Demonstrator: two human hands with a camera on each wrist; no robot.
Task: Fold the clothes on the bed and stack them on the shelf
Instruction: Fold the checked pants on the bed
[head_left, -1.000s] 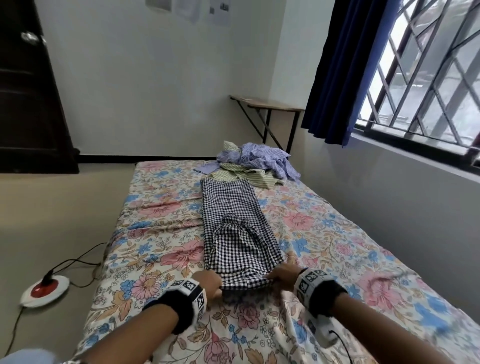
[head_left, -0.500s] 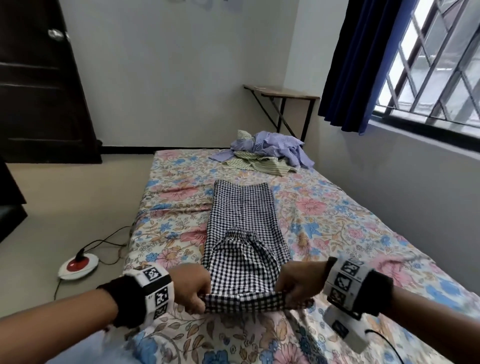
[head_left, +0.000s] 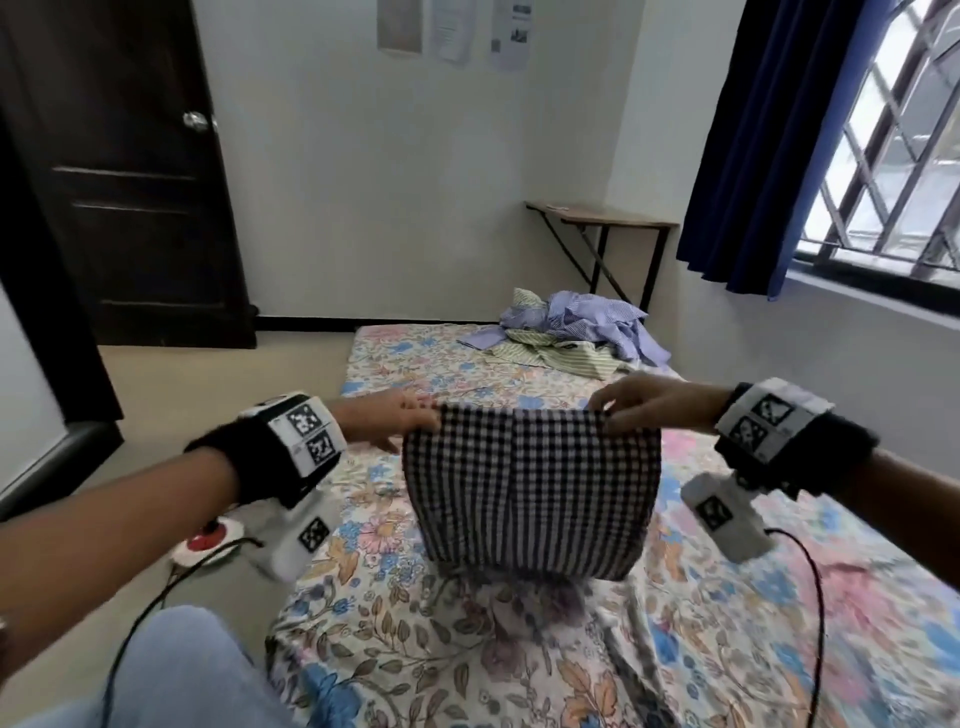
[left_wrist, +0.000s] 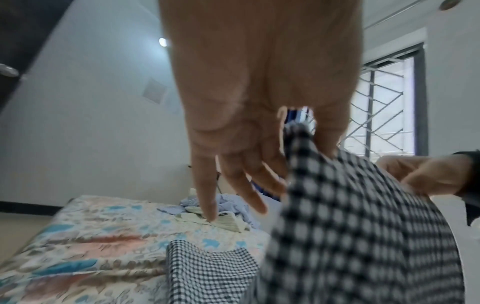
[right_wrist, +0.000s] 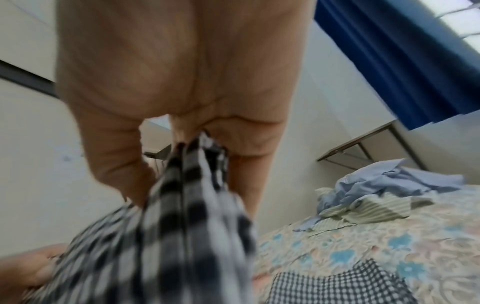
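Observation:
A black-and-white checked garment (head_left: 530, 488) is lifted off the floral bed (head_left: 467, 649) by its near edge. My left hand (head_left: 410, 421) pinches its left corner between thumb and forefinger, the other fingers spread. My right hand (head_left: 623, 410) pinches the right corner. The cloth curves up and forward from the mattress. In the left wrist view the left hand (left_wrist: 298, 144) holds the checked garment (left_wrist: 363, 236), whose far part lies flat on the bed. The right hand (right_wrist: 197, 156) grips the bunched checked garment (right_wrist: 182, 226) in the right wrist view.
A heap of blue-striped and green-striped clothes (head_left: 576, 332) lies at the bed's far end. A small folding table (head_left: 602, 223) stands in the corner behind it. The window wall runs along the right. A red-and-white device (head_left: 208, 535) with cables sits on the floor at left.
Both hands have raised the garment's near edge from the mattress and carried it up and forward, away from me. The camera view has tilted up.

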